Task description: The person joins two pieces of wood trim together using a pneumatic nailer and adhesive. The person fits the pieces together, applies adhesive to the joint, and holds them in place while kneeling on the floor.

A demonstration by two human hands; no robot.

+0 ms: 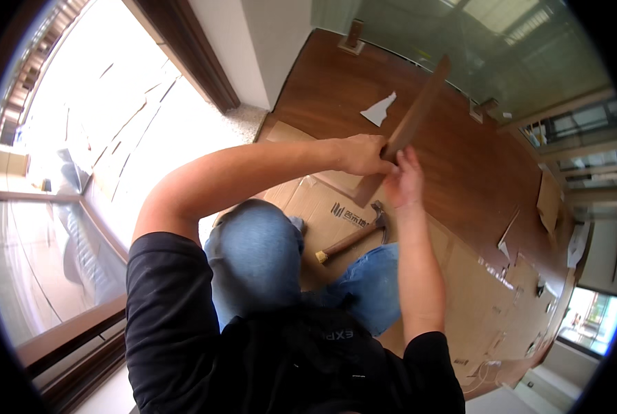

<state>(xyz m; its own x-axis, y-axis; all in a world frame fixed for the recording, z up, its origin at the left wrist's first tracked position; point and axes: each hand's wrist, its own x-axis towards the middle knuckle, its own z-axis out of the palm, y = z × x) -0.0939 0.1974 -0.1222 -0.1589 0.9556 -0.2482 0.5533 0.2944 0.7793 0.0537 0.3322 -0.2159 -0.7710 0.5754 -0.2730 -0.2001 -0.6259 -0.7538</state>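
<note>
A: Where are your hands right now?

B: Your left hand [360, 153] is clenched round the plank [410, 127], near its lower end. Your right hand [405, 181] is just beside it, at about five o'clock from the left, fingers curled against the same end of the board. Both are grasping it, not resting.

A: And the plank itself?

B: It's a long, narrow brown strip, tilted, running from your hands up toward one o'clock, with its far end well above the wooden floor [322, 90]. Its lower end seems to touch the flattened cardboard [322, 200] in front of your knees.

A: How far along would you say you are?

B: As a judgement only: the floor beyond you, from eleven to three o'clock, looks already laid, dark and continuous up to the glass wall. The stretch at four o'clock is covered by cardboard, so you can't tell what lies beneath. The plank in your hands is not yet set down flat, so fitting it looks to be what's left.

A: Any tools in reach?

B: A hammer [353, 234] lies on the cardboard at six o'clock from your hands, between your knees, untouched. A white scrap [379, 110] lies on the floor at twelve o'clock.
</note>
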